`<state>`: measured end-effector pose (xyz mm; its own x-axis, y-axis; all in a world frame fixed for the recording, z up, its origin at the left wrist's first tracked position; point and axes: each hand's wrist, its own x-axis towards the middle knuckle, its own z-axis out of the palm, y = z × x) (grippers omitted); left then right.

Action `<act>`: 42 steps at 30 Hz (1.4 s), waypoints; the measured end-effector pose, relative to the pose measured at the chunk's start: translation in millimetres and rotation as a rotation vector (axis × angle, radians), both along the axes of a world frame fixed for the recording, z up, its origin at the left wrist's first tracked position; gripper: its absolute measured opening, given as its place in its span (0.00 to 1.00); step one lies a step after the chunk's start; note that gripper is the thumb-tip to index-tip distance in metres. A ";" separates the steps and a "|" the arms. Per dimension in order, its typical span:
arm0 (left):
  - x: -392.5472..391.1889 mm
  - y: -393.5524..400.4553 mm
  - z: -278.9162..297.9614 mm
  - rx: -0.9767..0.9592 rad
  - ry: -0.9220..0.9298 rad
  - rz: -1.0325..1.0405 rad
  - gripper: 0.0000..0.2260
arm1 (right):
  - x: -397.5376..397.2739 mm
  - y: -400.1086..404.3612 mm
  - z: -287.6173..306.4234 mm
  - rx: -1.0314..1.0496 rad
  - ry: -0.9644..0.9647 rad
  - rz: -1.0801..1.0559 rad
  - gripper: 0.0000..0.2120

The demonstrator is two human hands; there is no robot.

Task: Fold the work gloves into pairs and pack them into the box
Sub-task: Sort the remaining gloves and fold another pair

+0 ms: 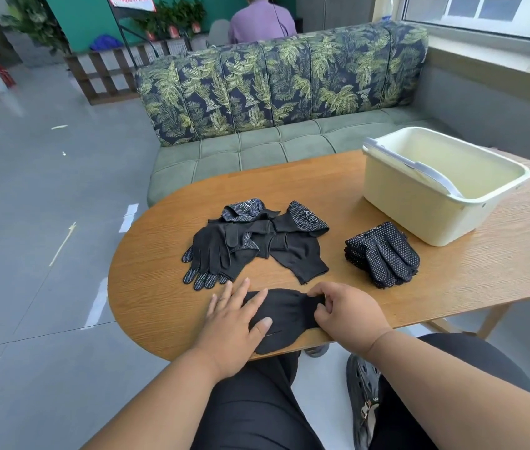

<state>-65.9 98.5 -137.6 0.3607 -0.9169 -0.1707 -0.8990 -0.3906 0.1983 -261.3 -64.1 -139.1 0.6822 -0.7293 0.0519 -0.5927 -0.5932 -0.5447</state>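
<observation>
Nearest the camera, at the counter's front edge, lies a plain black knit glove pair [281, 315], smooth and dark with no dots showing, its lower part hanging slightly over the edge. On its left end the left hand [236, 319] rests flat, fingers straight and spread, pressing the fabric down without curling round it. At its right end the right hand [346, 311] has its fingers curled, pinching the bunched cuff of the same gloves.

Behind the left hand, toward the left middle of the rounded wooden counter [159, 261], sits a loose heap of black work gloves [253, 243]. They lie overlapping in a jumble: some show plain black backs, others show palms and fingertips covered in small white grip dots, and two cuffs at the far side carry a white printed mark. Dotted fingertips fan out at the heap's near left.

Further right, apart from the heap, a neat stack of folded black dotted gloves [382, 254] rests with dotted palms facing up, fingers pointing toward the near edge.

Just behind and to the right of that stack stands a pale yellow rectangular plastic box [396, 203] with a grey handle [419, 167] lying across its rim and down into it. What shows of its inside holds no gloves.

Beyond the counter is a green sofa with a leaf-print back [283, 89].
</observation>
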 end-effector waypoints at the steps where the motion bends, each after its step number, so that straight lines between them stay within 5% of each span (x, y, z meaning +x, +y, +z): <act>1: 3.4 1.0 -1.1 -0.013 -0.004 0.003 0.27 | 0.7 0.7 0.9 0.021 -0.001 -0.012 0.13; 5: 4.8 1.7 -5.0 -0.084 -0.010 0.023 0.29 | 6.0 0.4 7.4 0.025 -0.059 -0.072 0.12; 8: 5.0 1.1 -7.5 -0.155 0.047 0.048 0.32 | 19.0 -4.2 15.4 -0.093 0.076 -0.075 0.19; 11: 7.8 2.4 -8.2 -0.198 0.109 0.073 0.26 | 35.5 -11.6 19.2 -0.066 0.223 -0.082 0.26; 17: 10.5 3.1 -9.7 -0.242 0.129 0.101 0.22 | 52.7 -19.5 31.8 -0.254 0.426 0.020 0.13; 21: 8.5 2.6 -8.3 -0.221 0.081 0.091 0.22 | 42.6 -15.0 28.8 -0.372 0.289 -0.033 0.10; 24: 7.6 1.7 -8.4 -0.207 0.062 0.086 0.22 | 40.5 -11.9 27.9 -0.262 0.209 0.013 0.11; 27: 6.4 2.5 -8.7 -0.190 0.053 0.085 0.26 | 43.5 -15.6 30.2 -0.131 0.329 0.018 0.20; 32: 6.0 3.7 -9.7 -0.196 0.036 0.079 0.27 | 50.4 -23.7 40.4 -0.340 0.554 0.139 0.14; 34: 6.0 3.8 -9.2 -0.194 0.031 0.078 0.28 | 49.4 -21.7 43.9 -0.375 0.480 0.135 0.09; 39: 8.2 4.5 -10.0 -0.216 0.060 0.073 0.26 | 45.5 -6.6 70.2 -0.395 -0.121 -0.054 0.05; 42: 9.2 8.1 -13.4 -0.253 0.113 0.078 0.27 | 42.5 1.9 103.0 -0.117 -0.403 -0.092 0.04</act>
